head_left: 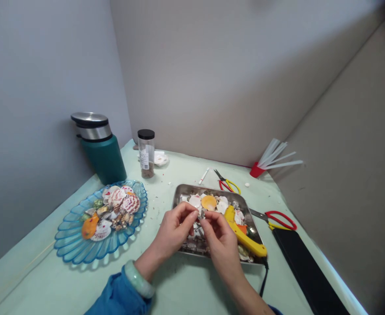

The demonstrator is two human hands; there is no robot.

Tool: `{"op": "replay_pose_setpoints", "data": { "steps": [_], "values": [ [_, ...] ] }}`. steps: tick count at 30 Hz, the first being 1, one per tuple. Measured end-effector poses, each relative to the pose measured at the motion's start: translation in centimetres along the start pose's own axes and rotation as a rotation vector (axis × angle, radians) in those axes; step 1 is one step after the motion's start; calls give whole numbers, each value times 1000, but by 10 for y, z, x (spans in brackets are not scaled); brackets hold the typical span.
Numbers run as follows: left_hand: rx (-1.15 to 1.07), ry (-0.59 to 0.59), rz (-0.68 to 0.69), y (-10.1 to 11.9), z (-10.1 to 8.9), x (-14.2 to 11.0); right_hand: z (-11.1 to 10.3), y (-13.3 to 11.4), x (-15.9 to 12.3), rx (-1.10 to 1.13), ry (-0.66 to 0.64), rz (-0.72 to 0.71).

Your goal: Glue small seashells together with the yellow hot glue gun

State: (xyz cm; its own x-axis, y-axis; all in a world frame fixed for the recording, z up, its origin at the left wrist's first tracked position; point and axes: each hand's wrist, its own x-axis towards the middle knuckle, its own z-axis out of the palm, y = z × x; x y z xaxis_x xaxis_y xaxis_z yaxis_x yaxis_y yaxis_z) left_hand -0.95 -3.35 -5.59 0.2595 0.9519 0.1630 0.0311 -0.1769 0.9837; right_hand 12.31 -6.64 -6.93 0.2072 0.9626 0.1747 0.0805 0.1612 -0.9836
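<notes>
Over the metal tray [214, 187], my left hand [178, 222] and my right hand [221, 234] meet fingertip to fingertip. Both are closed in a pinch around a small greyish piece [202, 214], mostly hidden by the fingers and too small to name. Beneath them the tray holds white seashells [223, 205], an orange shell [208, 202] and other small bits. A yellow glue gun [247, 240] lies slanted across the tray's right side, close to my right hand, its black cord hanging over the front edge.
A blue scalloped plate [75, 249] of mixed shells stands left. Behind it are a green bottle [104, 159] and a black-lidded jar [146, 153]. Small scissors [227, 183], larger scissors [277, 220], a red cup [257, 170] of glue sticks [273, 153] and a black slab [307, 267] lie right.
</notes>
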Motion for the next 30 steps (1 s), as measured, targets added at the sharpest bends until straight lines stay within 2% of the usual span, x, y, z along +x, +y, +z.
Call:
{"op": "replay_pose_setpoints", "data": {
  "steps": [10,16,23,30],
  "values": [
    [31,13,12,-2,-1,1,-1,1,-1,-17,-7,-17],
    [-41,-22,15,3,-1,-2,-1,0,-2,0,-5,-18],
    [109,-29,54,3,0,-2,-1,1,-1,9,-26,-47],
    [91,-18,55,1,-1,-1,-2,1,-2,-18,-27,-91]
  ]
}}
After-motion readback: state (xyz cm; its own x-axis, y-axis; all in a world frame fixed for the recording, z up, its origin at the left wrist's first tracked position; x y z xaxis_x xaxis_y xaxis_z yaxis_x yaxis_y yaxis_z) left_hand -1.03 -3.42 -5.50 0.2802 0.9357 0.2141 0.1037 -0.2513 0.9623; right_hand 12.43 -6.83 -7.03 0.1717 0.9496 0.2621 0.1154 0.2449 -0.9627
